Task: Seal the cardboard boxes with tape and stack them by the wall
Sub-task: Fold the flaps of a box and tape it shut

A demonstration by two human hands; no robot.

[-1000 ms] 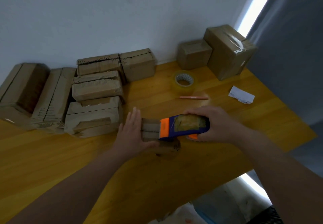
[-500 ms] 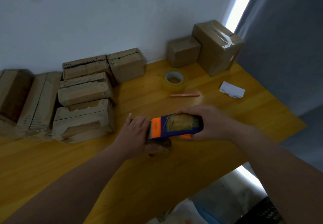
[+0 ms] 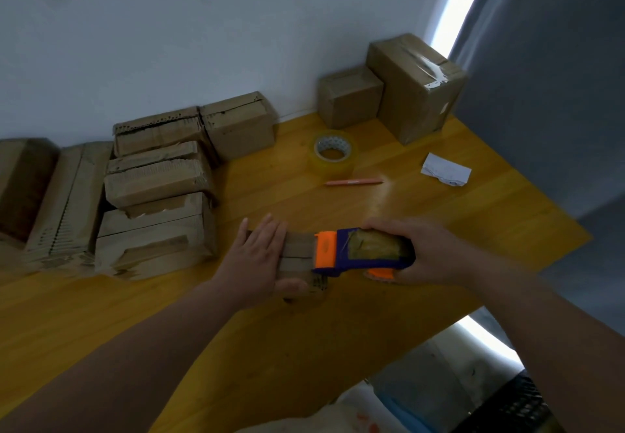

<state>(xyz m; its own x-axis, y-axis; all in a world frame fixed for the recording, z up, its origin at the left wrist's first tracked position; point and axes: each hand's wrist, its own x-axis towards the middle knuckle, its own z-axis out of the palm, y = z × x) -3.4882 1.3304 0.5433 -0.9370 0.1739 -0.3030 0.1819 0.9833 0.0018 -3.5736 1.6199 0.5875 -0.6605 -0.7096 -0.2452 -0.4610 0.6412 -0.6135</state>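
**Small box mid-taping: light, needs pinning down**

- The yellow wooden surface (image 3: 439, 229) carries everything.
- A pile of brown cardboard boxes (image 3: 155, 179) sits at back left against the white wall (image 3: 203, 26). The flaps look ragged. Sealed or not: can't tell.
- A tall taped cardboard box (image 3: 416, 94) stands in the back right corner. A cube-shaped cardboard box (image 3: 350, 101) sits just beside it on the left.
- The work piece is a small flat cardboard box (image 3: 299, 250) near the surface's front edge, between both hands.
- Handling, as a judgement:
  - It is probably light. The walls are stiff, but the flaps are soft along the seam.
  - It is likely to skate on the smooth wood when the tape pulls.
  - Best hold is a flat palm on top, clear of the seam. For stacking, take it by the two side walls.
- The left hand (image 3: 260, 260) has its fingers (image 3: 270, 239) straight and flat on the box top. It is pressing, not gripping.
- The right hand (image 3: 426, 253) is wrapped around a blue and orange tape dispenser (image 3: 365, 251). The dispenser's orange end rests on the box's right part.
- Hidden:
  - The hand and dispenser cover most of the box top.
  - The blade and any laid strip can't be seen.
  - The right fingertips are tucked under the dispenser.
  - Motion blur softens both hands.
- Farther back, well apart from the work: a roll of clear tape (image 3: 333, 153), a pink pen (image 3: 353, 181) and a crumpled white paper scrap (image 3: 446, 168).
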